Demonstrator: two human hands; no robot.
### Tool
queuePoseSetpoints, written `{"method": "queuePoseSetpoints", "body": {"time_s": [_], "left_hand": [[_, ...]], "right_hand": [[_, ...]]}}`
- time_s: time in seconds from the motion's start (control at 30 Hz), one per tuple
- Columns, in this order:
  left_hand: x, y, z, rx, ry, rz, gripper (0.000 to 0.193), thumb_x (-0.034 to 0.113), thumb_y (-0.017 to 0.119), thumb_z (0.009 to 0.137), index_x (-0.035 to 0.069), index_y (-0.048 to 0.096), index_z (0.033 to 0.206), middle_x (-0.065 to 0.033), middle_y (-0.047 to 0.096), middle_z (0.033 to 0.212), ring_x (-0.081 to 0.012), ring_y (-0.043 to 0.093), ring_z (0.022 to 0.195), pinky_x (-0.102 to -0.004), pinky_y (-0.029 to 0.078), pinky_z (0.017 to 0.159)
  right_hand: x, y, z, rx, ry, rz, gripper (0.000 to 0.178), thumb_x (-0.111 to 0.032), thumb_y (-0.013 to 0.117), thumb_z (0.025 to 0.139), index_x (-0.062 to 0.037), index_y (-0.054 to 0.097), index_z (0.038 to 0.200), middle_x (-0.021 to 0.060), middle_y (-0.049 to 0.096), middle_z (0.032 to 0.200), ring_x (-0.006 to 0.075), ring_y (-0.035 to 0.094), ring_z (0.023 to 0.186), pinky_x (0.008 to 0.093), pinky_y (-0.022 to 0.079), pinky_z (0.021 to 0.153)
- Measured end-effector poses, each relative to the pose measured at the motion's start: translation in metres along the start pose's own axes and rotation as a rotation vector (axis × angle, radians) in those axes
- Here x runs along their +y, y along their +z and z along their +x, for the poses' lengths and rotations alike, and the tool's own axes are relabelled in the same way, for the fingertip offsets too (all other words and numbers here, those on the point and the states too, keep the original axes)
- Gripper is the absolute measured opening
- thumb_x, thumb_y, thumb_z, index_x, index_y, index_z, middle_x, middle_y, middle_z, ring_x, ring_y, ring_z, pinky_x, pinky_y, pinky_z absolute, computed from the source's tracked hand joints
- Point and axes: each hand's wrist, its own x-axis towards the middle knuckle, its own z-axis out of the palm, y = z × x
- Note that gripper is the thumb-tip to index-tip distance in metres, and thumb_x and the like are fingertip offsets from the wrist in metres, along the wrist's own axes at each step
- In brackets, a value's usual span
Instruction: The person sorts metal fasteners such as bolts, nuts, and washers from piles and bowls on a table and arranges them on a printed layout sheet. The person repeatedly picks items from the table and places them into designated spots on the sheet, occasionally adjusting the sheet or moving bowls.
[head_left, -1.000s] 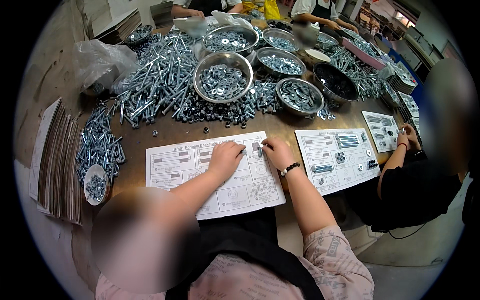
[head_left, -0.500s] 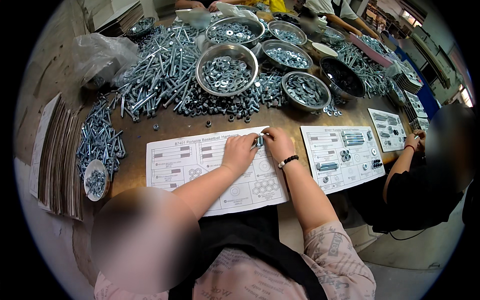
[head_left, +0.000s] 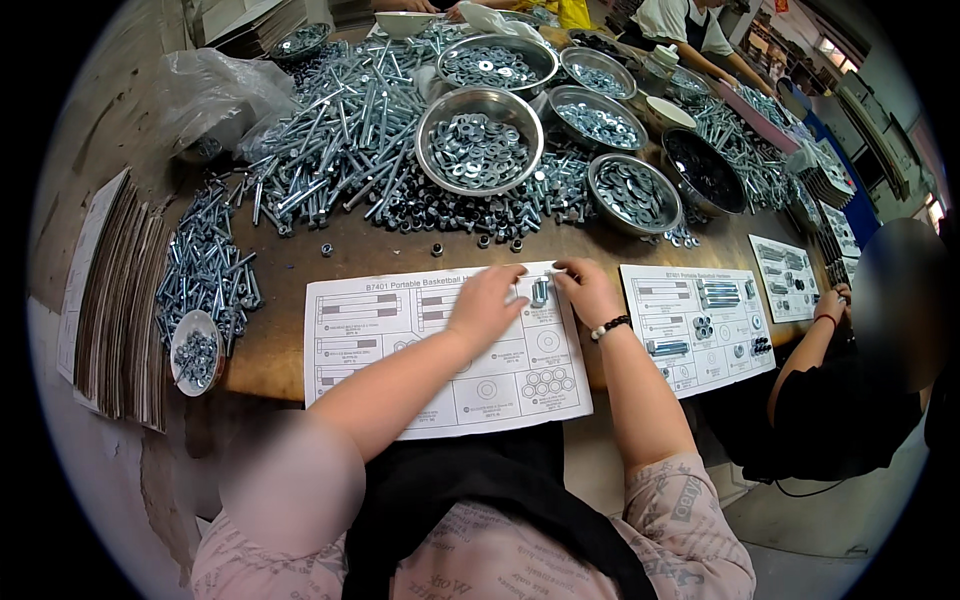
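A white printed card [head_left: 440, 412] with outline drawings of hardware lies on the table in front of me. A few short silver bolts [head_left: 540, 292] rest side by side on its upper right part. My left hand [head_left: 485, 308] is just left of them, thumb and forefinger apart, holding nothing. Close on their right is my right hand [head_left: 590, 292], wearing a beaded bracelet. Its fingertips are slightly apart near the upper end of the bolts, with nothing visible in them.
Steel bowls of washers [head_left: 480, 150] stand among heaps of long bolts [head_left: 340, 140] and dark-collared nuts [head_left: 440, 215]. A stack of cards [head_left: 125, 310] and a white dish of small parts [head_left: 196, 352] are at left. At right, a co-worker's arm [head_left: 810, 340] is beside another card [head_left: 690, 360] bearing hardware.
Both hands have come away from the bolts, which now lie in plain sight on the card. My left hand's fingers have spread. The whole view has shifted slightly.
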Motion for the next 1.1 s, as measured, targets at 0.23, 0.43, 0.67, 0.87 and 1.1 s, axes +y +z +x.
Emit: {"method": "queuePoseSetpoints", "body": {"time_s": [0.23, 0.43, 0.67, 0.87, 1.1], "left_hand": [[-0.067, -0.06, 0.028, 0.083, 0.075, 0.464, 0.039, 0.013, 0.064, 0.071, 0.013, 0.057, 0.11, -0.0071, 0.056, 0.097, -0.0261, 0.053, 0.092, -0.038, 0.043, 0.078], [-0.064, -0.044, 0.044, -0.038, 0.362, 0.644, 0.038, 0.021, 0.061, 0.075, 0.021, 0.057, 0.113, -0.0025, 0.055, 0.105, -0.0212, 0.05, 0.099, -0.0357, 0.036, 0.084], [-0.077, -0.052, 0.041, -0.044, 0.197, 0.511, 0.026, 0.021, 0.061, 0.076, 0.02, 0.063, 0.102, 0.0, 0.054, 0.092, -0.0198, 0.05, 0.093, -0.0357, 0.036, 0.082], [-0.085, -0.068, 0.036, 0.015, 0.066, 0.487, 0.026, 0.021, 0.068, 0.071, 0.016, 0.063, 0.097, -0.0029, 0.055, 0.087, -0.0238, 0.054, 0.085, -0.0378, 0.042, 0.076], [-0.084, -0.065, 0.034, -0.017, -0.006, 0.33, 0.025, 0.018, 0.065, 0.074, 0.015, 0.06, 0.098, -0.0069, 0.054, 0.09, -0.0282, 0.055, 0.087, -0.0387, 0.046, 0.073]], "right_hand": [[-0.021, 0.016, 0.036, -0.039, -0.058, -0.214, 0.019, -0.02, 0.061, 0.078, -0.0111, 0.062, 0.095, 0.0105, 0.058, 0.09, 0.0288, 0.057, 0.085, 0.0378, 0.046, 0.073], [-0.052, 0.052, 0.057, -0.047, -0.07, -0.452, 0.015, -0.019, 0.059, 0.079, -0.0096, 0.059, 0.091, 0.0131, 0.057, 0.092, 0.0325, 0.057, 0.085, 0.0415, 0.047, 0.071], [-0.049, 0.064, 0.063, -0.129, -0.212, -0.404, 0.014, -0.016, 0.06, 0.077, -0.0116, 0.06, 0.091, 0.0124, 0.055, 0.09, 0.0322, 0.057, 0.083, 0.0407, 0.047, 0.07], [-0.065, 0.072, 0.06, -0.102, -0.213, -0.325, 0.012, -0.017, 0.062, 0.076, -0.0128, 0.062, 0.088, 0.0107, 0.054, 0.088, 0.0303, 0.057, 0.082, 0.0392, 0.047, 0.07], [-0.076, 0.092, 0.065, -0.202, -0.325, -0.472, 0.011, -0.019, 0.06, 0.077, -0.0141, 0.063, 0.087, 0.0103, 0.054, 0.092, 0.0292, 0.056, 0.086, 0.0376, 0.048, 0.072]]}}
